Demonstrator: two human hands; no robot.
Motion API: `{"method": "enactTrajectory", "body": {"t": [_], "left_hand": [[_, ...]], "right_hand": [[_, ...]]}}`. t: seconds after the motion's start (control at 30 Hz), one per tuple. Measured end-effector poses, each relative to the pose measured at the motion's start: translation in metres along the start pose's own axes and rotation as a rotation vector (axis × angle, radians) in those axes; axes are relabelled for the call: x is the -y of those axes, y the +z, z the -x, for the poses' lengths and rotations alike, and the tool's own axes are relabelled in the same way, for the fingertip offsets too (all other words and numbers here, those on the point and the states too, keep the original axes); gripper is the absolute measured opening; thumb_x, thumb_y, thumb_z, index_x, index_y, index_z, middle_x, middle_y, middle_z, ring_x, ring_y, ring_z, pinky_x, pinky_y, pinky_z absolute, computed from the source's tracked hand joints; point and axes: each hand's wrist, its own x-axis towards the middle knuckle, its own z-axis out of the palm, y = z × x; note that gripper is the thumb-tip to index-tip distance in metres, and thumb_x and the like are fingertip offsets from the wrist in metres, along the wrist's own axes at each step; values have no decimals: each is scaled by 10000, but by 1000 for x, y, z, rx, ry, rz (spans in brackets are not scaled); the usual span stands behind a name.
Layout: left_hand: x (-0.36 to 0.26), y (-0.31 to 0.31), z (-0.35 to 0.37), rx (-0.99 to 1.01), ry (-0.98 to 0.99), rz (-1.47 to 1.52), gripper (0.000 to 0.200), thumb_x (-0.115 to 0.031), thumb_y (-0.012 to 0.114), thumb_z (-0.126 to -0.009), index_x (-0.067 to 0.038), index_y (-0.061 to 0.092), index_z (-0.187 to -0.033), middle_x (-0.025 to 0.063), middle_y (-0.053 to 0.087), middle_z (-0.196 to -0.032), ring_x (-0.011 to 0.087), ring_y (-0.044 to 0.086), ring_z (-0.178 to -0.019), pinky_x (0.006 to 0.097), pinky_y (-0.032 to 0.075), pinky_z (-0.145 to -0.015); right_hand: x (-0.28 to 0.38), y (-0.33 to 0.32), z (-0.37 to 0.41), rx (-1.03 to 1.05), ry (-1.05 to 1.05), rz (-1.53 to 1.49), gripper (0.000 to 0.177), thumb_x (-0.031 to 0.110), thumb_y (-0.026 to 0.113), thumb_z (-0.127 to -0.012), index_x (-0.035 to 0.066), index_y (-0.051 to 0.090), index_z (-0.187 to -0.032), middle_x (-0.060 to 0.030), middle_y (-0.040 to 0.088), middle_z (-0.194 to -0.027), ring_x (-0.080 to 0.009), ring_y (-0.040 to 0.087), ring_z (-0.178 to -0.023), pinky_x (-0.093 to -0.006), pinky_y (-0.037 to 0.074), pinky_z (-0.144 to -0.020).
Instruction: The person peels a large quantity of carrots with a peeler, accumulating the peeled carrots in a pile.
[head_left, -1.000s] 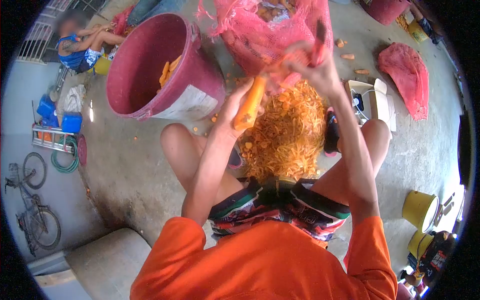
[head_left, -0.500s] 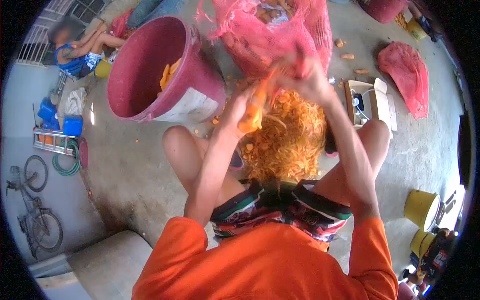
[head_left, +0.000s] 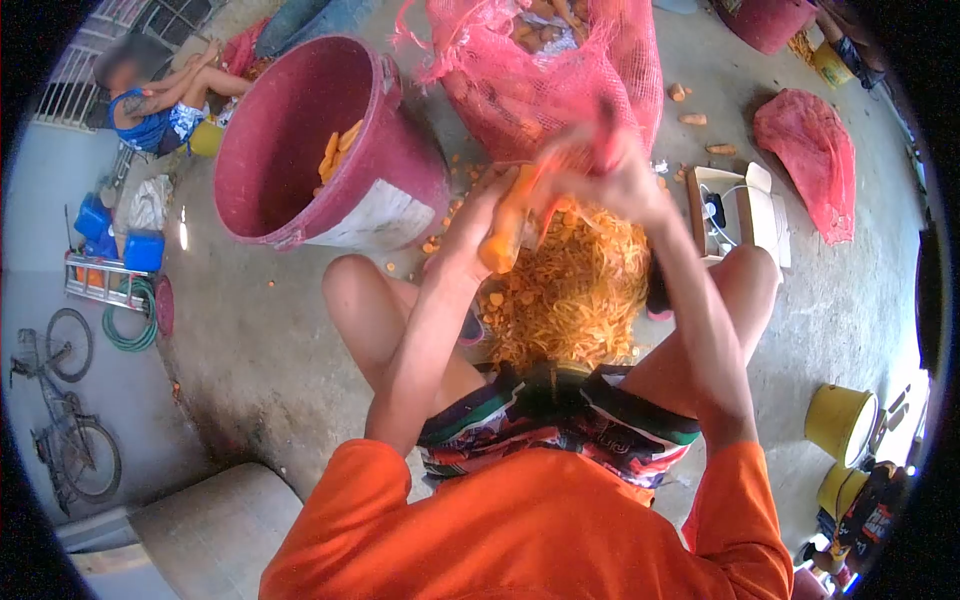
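My left hand (head_left: 470, 225) grips an orange carrot (head_left: 503, 232) held upright over a heap of orange peelings (head_left: 570, 290) between my knees. My right hand (head_left: 610, 170) is closed on a red-handled peeler (head_left: 604, 130), its blade end against the carrot's upper part; the hand is blurred with motion. A maroon bucket (head_left: 300, 140) holding a few peeled carrots stands to the left of my hands. Just beyond them sits a pink mesh sack (head_left: 545, 60) full of carrots.
A small open box with cables (head_left: 735, 205) lies by my right knee, and a crumpled pink sack (head_left: 815, 155) further right. Yellow buckets (head_left: 840, 420) stand at lower right. A seated person (head_left: 160, 95) is at far left, near a hose and bicycle.
My right hand with the peeler came down from above the carrot onto it. The carrot and left hand shifted slightly.
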Motion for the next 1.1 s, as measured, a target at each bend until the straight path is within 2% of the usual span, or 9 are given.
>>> {"method": "enactTrajectory", "body": {"t": [0.33, 0.43, 0.47, 0.5, 0.53, 0.6, 0.73, 0.8, 1.1], "left_hand": [[-7, -8, 0, 155, -37, 123, 314, -296, 622, -999, -47, 613, -1190, 111, 661, -1104, 168, 664, -880, 277, 577, -648], [-8, 41, 4, -123, 67, 47, 265, -276, 618, -1011, -73, 608, -1180, 43, 670, -935, 119, 643, -701, 242, 528, -545], [-7, 45, 9, -263, 55, 59, 267, -281, 625, -1006, -81, 605, -1182, 37, 667, -929, 116, 642, -696, 243, 528, -542], [-3, 8, 9, 17, 13, -20, 260, -272, 625, -1007, -91, 595, -1190, 26, 661, -952, 114, 648, -723, 247, 534, -537], [-1, 6, 10, 20, 10, -16, 260, -272, 625, -1007, -91, 595, -1190, 26, 661, -952, 114, 648, -723, 247, 534, -537], [-2, 7, 9, -54, -11, -75, 278, -309, 655, -988, -107, 585, -1166, 40, 627, -994, 142, 660, -805, 264, 551, -571], [-9, 25, 9, -88, 71, -41, 258, -284, 619, -1013, -98, 591, -1189, 35, 632, -965, 156, 662, -782, 266, 544, -545], [-6, 3, 6, -35, 27, 1, 239, -261, 602, -1022, -107, 594, -1204, 36, 646, -986, 163, 665, -798, 263, 538, -560], [-14, 5, 3, -51, 41, -112, 228, -285, 591, -1032, -109, 604, -1177, 31, 659, -989, 144, 663, -807, 258, 531, -591]], "right_hand": [[-1, -5, 4, -31, 276, -206, 198, 25, 770, -850, 11, 730, -1043, -58, 749, -943, -112, 689, -849, -287, 566, -781], [24, 12, -2, 137, -132, 71, 191, 30, 811, -816, 26, 746, -996, -63, 753, -953, -139, 695, -905, -321, 564, -818], [12, 4, -3, 62, 119, -30, 181, 38, 793, -836, 23, 736, -1006, -49, 754, -950, -128, 696, -889, -309, 565, -812], [0, -6, -1, -15, 377, -130, 171, 45, 774, -855, 20, 726, -1017, -35, 755, -946, -117, 697, -874, -298, 566, -805], [-13, -22, -6, -156, 95, 147, 147, 49, 746, -882, 28, 720, -1026, -30, 747, -934, -120, 695, -858, -289, 565, -780], [-18, -38, -8, -183, 212, -65, 165, 35, 758, -862, 30, 722, -1023, -37, 748, -959, -109, 687, -896, -282, 558, -798], [12, -3, -2, 85, -149, 208, 207, 15, 774, -836, 34, 716, -1033, -53, 754, -989, -105, 683, -934, -285, 551, -838], [-6, -10, 2, -68, 267, -98, 202, 3, 757, -846, 25, 706, -1041, -59, 755, -978, -98, 688, -881, -276, 560, -812], [-11, -12, -7, -59, 17, 125, 131, 22, 732, -867, 15, 710, -996, -60, 749, -950, -110, 688, -862, -276, 551, -774]]}}
